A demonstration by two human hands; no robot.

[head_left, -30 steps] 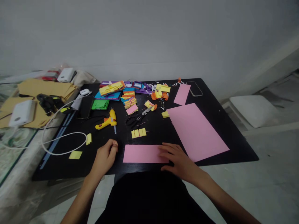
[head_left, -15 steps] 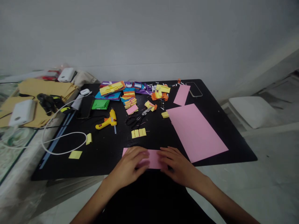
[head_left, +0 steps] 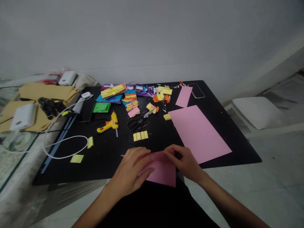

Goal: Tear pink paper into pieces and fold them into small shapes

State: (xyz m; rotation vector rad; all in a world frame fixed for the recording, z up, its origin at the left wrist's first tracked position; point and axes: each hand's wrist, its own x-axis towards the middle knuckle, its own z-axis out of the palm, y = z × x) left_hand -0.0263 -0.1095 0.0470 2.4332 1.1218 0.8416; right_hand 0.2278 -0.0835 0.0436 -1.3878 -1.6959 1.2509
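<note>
A folded sheet of pink paper [head_left: 162, 169] is at the table's near edge, its lower part hanging over the edge towards me. My right hand [head_left: 186, 161] pinches its upper right edge between thumb and fingers. My left hand [head_left: 133, 169] rests over the left part of the paper, fingers stretched out and thumb apart, covering much of that side. Beyond the hands lies a yellow folded paper strip [head_left: 140, 136]. To the right is a large pink sheet [head_left: 200, 134], with a smaller pink piece [head_left: 184, 97] behind it.
Scissors [head_left: 140, 120] and a yellow glue gun [head_left: 110, 123] lie mid-table. Coloured folded papers [head_left: 112, 91] and scraps are along the back. A white cable [head_left: 71, 136] loops over the left side near a dark phone [head_left: 87, 110]. A white stool [head_left: 256, 112] stands at right.
The pink paper's near part has come down over the table edge and shows more surface. My right hand has moved up slightly and now pinches the paper's edge.
</note>
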